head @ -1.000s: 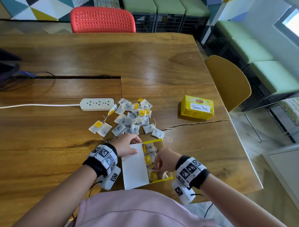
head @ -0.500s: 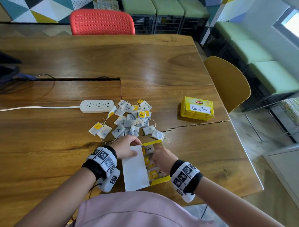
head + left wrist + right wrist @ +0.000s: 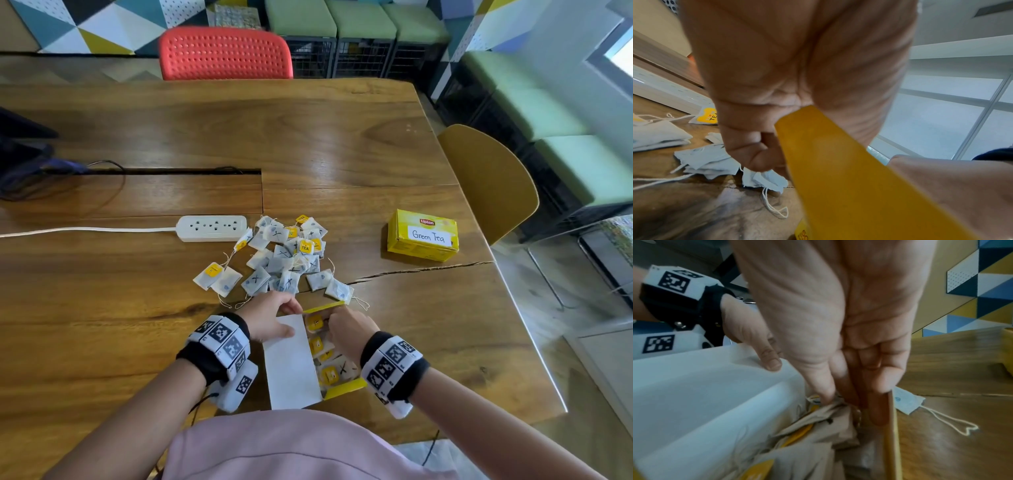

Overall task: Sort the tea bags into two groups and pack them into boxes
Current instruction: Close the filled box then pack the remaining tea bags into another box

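My left hand point(image 3: 270, 317) holds the white lid flap point(image 3: 291, 363) of the open yellow cardboard box point(image 3: 344, 389) at the near edge of the wooden desk point(image 3: 102, 308), thumb curled over the flap's edge. My right hand point(image 3: 347, 330) reaches into the box, straight fingers point(image 3: 877, 405) pressing down on the packed paper tea bags point(image 3: 330, 371) at its far end, a flat grip closed on nothing. Loose white tea bags point(image 3: 284, 257) lie heaped just beyond the box. A closed yellow box labelled "Green Tea" point(image 3: 423, 236) sits to the right, well apart.
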Tool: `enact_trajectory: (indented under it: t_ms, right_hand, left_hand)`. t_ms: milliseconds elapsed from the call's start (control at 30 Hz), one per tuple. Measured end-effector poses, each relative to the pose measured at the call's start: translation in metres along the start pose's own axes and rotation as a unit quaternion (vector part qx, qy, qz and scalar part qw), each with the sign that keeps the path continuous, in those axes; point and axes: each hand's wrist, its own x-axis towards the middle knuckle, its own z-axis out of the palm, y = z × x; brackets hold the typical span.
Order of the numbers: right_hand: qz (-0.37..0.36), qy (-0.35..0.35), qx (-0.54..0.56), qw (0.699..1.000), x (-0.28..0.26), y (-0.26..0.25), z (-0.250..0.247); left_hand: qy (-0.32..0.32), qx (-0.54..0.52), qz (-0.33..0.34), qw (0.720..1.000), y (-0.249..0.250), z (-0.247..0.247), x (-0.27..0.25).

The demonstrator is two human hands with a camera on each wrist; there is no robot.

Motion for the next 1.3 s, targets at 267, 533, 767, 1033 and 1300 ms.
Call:
enact_trajectory:
  t_ms: [267, 533, 767, 1033, 1300]
  right_hand:
    - [0.093, 0.022, 0.110, 0.989, 0.015, -0.005, -0.003]
    - [0.064, 0.030, 0.216, 0.974, 0.011, 0.014, -0.025]
    - [0.081, 0.126, 0.320, 0.935, 0.042, 0.058, -0.054]
    - [-0.009, -0.027, 0.134, 0.991, 0.100, 0.063, -0.046]
    - [-0.046, -0.008, 0.122, 0.991, 0.106, 0.060, -0.043]
  left_hand:
    - [-0.009, 0.011, -0.017, 1.000, 0.000, 0.002, 0.004]
    - [0.015, -0.034, -0.017, 0.999, -0.011, 0.002, 0.001]
    - [0.152, -0.108, -0.077, 0.979, -0.061, -0.009, -0.026]
    - [0.213, -0.144, -0.142, 0.956, -0.120, 0.017, -0.059]
    - [0.244, -0.138, -0.130, 0.951, -0.128, 0.032, -0.058]
